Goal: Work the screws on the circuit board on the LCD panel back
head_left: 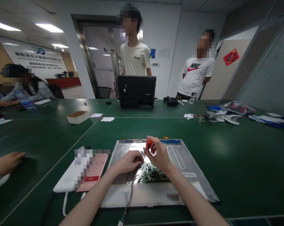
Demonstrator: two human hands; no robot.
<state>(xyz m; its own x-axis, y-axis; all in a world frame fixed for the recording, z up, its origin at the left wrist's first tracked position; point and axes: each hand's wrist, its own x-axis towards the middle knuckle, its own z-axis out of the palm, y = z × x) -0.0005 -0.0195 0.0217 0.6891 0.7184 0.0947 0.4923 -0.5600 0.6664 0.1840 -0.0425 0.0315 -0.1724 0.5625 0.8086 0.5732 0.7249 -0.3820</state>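
A flat silver metal panel [193, 175] lies on the green table in front of me, with a small green circuit board [153, 175] mounted near its middle. My right hand [159, 155] is closed around an orange-handled screwdriver [148, 144], its tip pointing down at the board's upper left corner. My left hand [129, 161] rests on the panel beside that spot, fingers pinched together near the tip; what they hold is too small to make out. A grey cable [130, 196] runs from the board towards me.
A white device with a pink card on it [85, 171] lies left of the panel. Another person's hand [6, 162] rests at the far left. A black monitor housing [136, 91] stands at the back, and a cardboard box [78, 117], papers and bags [238, 108] lie about. Two people stand behind the table.
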